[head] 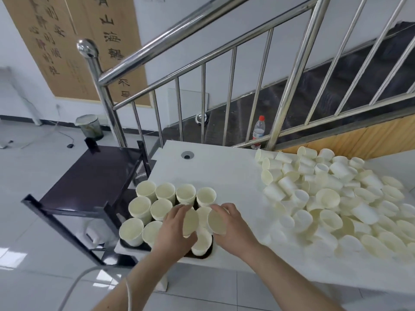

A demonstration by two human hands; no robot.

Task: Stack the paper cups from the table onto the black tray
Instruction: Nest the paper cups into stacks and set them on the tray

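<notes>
1. Holding one paper cup in each hand, I have both over the near right part of the black tray [203,255], which sits at the near left corner of the white table [220,173].
2. My left hand [174,231] has its fingers curled round the left cup [190,221], whose open mouth is tipped toward me.
3. My right hand [232,223] grips the right cup [216,221] the same way, fingers wrapped over its far side, mouth tipped toward me.
4. These two cups are just beside each other, nearly touching, above the cups already standing on the tray.
5. Upright cups on the tray [160,204] stand in rows: four along the far edge, more in the middle and near rows, all mouths up; some look like short stacks, though I cannot tell how many cups each holds.
6. One more standing cup [200,242] sits under my hands near the tray's near right corner.
7. A big loose pile of cups [332,198] covers the right side of the table, lying every which way, well apart from the tray.
8. A dark shelf cart [89,182] stands left of the table, touching or just beside it.
9. Behind the table runs a steel stair railing [202,63], with a plastic bottle [258,131] standing behind its bars.
10. A small bin [89,126] sits on the tiled floor near the far wall.
</notes>
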